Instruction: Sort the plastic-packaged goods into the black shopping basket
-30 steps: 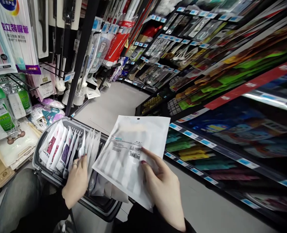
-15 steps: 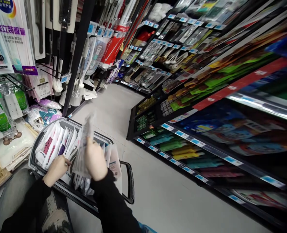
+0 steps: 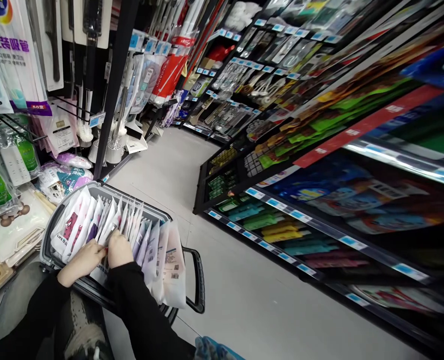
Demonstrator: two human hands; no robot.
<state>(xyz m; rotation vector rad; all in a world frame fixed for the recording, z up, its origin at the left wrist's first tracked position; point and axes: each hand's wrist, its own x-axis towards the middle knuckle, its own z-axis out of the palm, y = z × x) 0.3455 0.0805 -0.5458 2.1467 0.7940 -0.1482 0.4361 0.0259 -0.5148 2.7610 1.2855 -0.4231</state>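
A grey shopping basket (image 3: 105,192) with a black handle (image 3: 198,280) sits on my lap, packed with several upright white product packets (image 3: 146,240). My left hand (image 3: 82,260) rests on the near-left packets, fingers pressed among them. My right hand (image 3: 119,250) sits right beside it, fingers tucked between packets in the middle of the row. Whether either hand pinches one packet is hidden by the fingers and the packets. Both arms wear black sleeves.
Hanging goods and bagged items (image 3: 4,165) fill the rack at my left. Long store shelves with blue price tags (image 3: 319,220) run along the right. A grey floor aisle (image 3: 176,160) leads away between them. A blue object (image 3: 214,350) shows at the bottom edge.
The large white packet my right hand held has gone into the basket row. Both hands have dropped down onto the packets, and the view has swung slightly right.
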